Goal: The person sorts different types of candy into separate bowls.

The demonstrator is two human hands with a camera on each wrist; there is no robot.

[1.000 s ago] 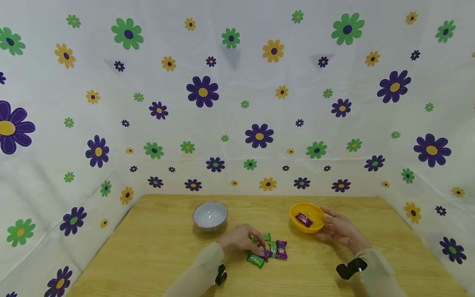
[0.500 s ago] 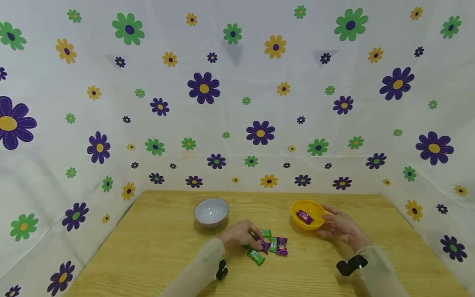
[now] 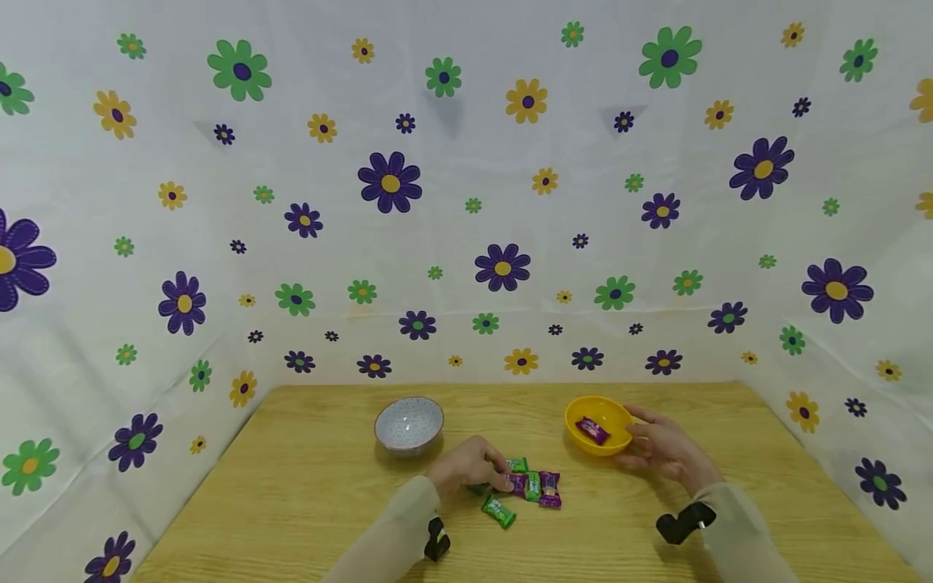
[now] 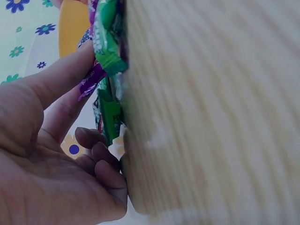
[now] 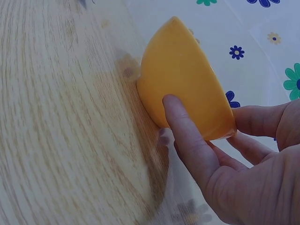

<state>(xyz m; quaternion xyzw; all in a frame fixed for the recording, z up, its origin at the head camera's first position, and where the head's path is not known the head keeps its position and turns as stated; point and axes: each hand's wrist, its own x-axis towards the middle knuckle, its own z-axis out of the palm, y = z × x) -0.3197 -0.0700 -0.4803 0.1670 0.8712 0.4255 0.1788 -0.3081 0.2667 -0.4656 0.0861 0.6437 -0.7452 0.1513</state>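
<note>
My left hand (image 3: 470, 467) pinches a purple-wrapped candy (image 3: 517, 484) between thumb and fingers, low over the table. In the left wrist view, the candy's purple wrapper end (image 4: 91, 82) shows between the fingers, beside green-wrapped candy. Right of it lie a green candy (image 3: 533, 486) and another purple candy (image 3: 550, 490), side by side. A separate green candy (image 3: 499, 512) lies nearer me; one more green candy (image 3: 517, 465) sits behind. My right hand (image 3: 666, 449) holds the yellow bowl (image 5: 183, 79) at its right side, thumb against the outer wall. Inside rests a purple candy (image 3: 593, 431).
A grey patterned bowl (image 3: 409, 425) with a reddish rim stands upright behind my left hand. The wooden table (image 3: 291, 494) ends at a white curtain (image 3: 437, 219) printed with flowers, which also rises along both sides.
My left hand has shifted the pinched purple candy slightly away from me and straightened it beside the green one. My right hand stays on the yellow bowl. The head view has shifted a little.
</note>
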